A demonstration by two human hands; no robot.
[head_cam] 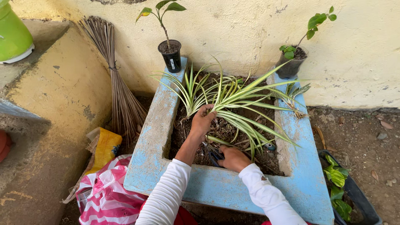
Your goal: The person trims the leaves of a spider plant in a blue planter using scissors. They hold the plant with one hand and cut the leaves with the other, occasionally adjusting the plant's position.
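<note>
A striped green-and-cream spider plant (233, 100) grows in the soil of a blue concrete planter (154, 141). My left hand (203, 120) grips a bunch of its leaves near the base and holds them up. Lower down, my right hand (234, 158) is closed on dark blue-handled scissors (215, 157), close to the plant's roots in the soil. Both arms wear white long sleeves.
Two small black pots with seedlings stand on the planter's back corners (171, 56) (291, 62). A stick broom (118, 83) leans on the wall at left. A pink-and-white striped bag (104, 196) and yellow bag (106, 146) lie left; a dark tray of green leaves (346, 191) right.
</note>
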